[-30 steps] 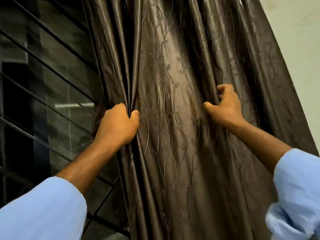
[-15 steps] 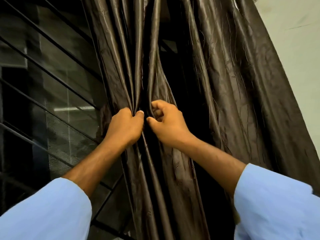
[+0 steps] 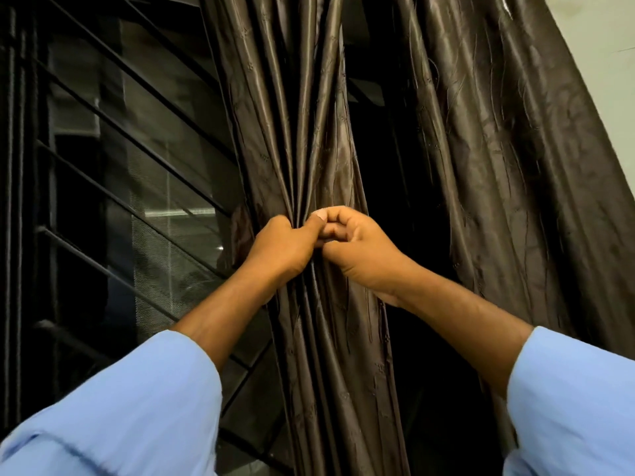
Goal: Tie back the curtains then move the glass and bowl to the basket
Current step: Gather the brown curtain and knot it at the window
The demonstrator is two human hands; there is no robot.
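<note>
Where the dark brown curtain (image 3: 309, 115) hangs at centre, its folds are drawn into one tight bundle at mid-height and spread again below. A second stretch of the same cloth (image 3: 498, 149) hangs loose to the right, with a dark gap between the two. Left of the bundle, the window grille (image 3: 113, 166) shows slanting black bars over mesh. A pale wall (image 3: 604, 80) fills the far right corner. Light blue sleeves (image 3: 113, 407) cover both forearms at the near edge. The left hand (image 3: 281, 245) grips the bundle, fingers wrapped round it. The right hand (image 3: 357, 245) touches the left one, fingers curled onto the gathered folds.
</note>
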